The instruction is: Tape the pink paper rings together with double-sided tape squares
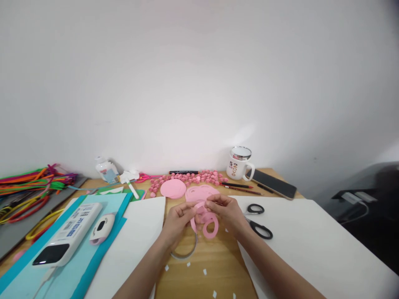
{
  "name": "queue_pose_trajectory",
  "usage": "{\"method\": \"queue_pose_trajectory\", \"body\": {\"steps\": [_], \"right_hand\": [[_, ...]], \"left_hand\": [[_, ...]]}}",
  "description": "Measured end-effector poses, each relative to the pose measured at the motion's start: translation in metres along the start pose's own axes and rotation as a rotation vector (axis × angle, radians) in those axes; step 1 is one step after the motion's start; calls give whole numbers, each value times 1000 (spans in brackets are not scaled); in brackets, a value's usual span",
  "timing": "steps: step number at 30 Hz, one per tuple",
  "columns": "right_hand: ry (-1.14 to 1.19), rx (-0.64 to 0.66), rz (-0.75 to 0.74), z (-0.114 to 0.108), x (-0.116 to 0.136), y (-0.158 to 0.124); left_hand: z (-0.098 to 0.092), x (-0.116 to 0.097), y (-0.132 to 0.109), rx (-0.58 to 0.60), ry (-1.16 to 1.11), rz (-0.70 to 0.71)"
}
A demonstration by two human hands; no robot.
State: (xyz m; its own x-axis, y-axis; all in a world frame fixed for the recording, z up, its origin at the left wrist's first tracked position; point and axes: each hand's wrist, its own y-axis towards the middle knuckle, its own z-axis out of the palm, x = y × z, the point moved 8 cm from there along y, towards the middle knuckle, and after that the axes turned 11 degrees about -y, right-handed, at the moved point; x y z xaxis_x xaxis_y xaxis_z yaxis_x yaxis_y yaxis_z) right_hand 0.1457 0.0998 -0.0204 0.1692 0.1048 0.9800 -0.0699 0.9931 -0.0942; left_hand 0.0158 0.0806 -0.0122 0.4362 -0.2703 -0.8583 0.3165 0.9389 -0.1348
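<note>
Over the middle of the desk, my left hand point(179, 220) and my right hand point(226, 211) are close together, fingers pinched on a curling pink paper strip point(199, 209). A pink paper ring point(210, 226) hangs just below my right fingers; whether it joins the strip I cannot tell. Under my left hand lies a grey-white ring point(187, 254), perhaps a tape roll, partly hidden. Just beyond the fingers are pink paper cut-outs point(199, 192) and a stack of pink paper circles point(173, 188). Black-handled scissors point(260, 224) rest right of my right hand, blades partly covered.
Rolled pink pieces point(205, 176) line the back. A white mug point(240, 164) and a phone point(274, 183) stand and lie back right. At left are a white power bank point(68, 232), colourful pipe cleaners point(37, 180) and a white bottle point(107, 169). Small white scraps point(205, 272) dot the front.
</note>
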Motion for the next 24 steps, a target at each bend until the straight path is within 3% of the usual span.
{"method": "queue_pose_trajectory", "body": {"steps": [4, 10, 15, 24], "right_hand": [[-25, -7, -7, -1, -2, 2], [-37, 83, -48, 5, -2, 3], [27, 65, -3, 5, -1, 1], [-18, 2, -55, 0, 1, 3]], "left_hand": [[0, -1, 0, 13, 2, 12], [0, -1, 0, 18, 10, 16], [3, -3, -1, 31, 11, 30], [2, -2, 0, 33, 3, 22]]}}
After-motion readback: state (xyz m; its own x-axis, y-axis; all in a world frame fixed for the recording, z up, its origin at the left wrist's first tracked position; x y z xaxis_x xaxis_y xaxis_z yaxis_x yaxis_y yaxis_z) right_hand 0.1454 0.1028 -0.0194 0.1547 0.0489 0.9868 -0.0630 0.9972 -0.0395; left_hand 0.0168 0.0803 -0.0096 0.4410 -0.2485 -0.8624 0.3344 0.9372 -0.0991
